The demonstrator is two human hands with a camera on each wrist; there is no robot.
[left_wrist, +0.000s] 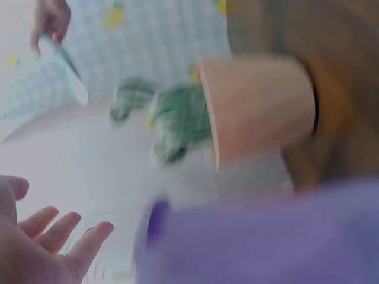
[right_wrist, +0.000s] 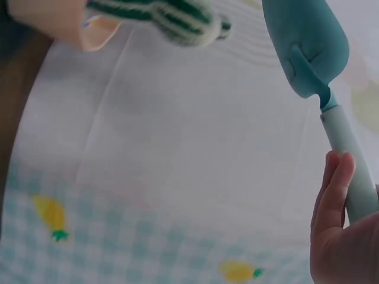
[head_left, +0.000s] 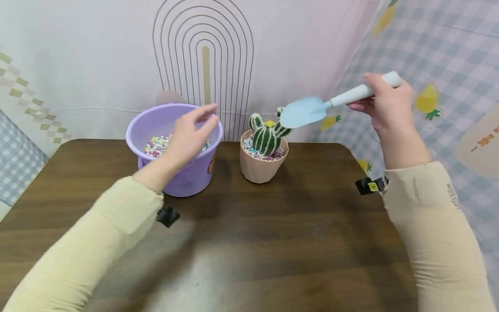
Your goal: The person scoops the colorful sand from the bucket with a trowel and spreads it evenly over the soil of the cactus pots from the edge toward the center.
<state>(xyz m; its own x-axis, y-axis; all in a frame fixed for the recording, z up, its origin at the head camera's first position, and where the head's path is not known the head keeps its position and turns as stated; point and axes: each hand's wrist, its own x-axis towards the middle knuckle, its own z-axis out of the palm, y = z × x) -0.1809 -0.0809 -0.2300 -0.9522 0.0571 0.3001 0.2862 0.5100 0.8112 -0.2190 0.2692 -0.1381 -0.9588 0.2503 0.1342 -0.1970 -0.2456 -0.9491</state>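
Observation:
My right hand (head_left: 390, 104) grips the pale handle of a light blue trowel (head_left: 304, 112), raised above the table. The blade points left, partly in front of the cactus's right arm in the head view; the right wrist view also shows the trowel (right_wrist: 320, 53). A green-striped toy cactus (head_left: 266, 139) stands in a pink pot (head_left: 259, 169) among coloured pebbles. My left hand (head_left: 191, 134) is over the purple bucket (head_left: 175, 108), fingers extended and holding nothing. Inside the bucket lie small coloured pebbles (head_left: 156, 146), partly hidden by that hand.
Bucket and pot stand near the back edge of a dark wooden table (head_left: 249, 242), with a gap between them. Behind hangs a pale cloth (head_left: 292, 52) with printed arches. A checked cloth (head_left: 448, 56) covers the right side.

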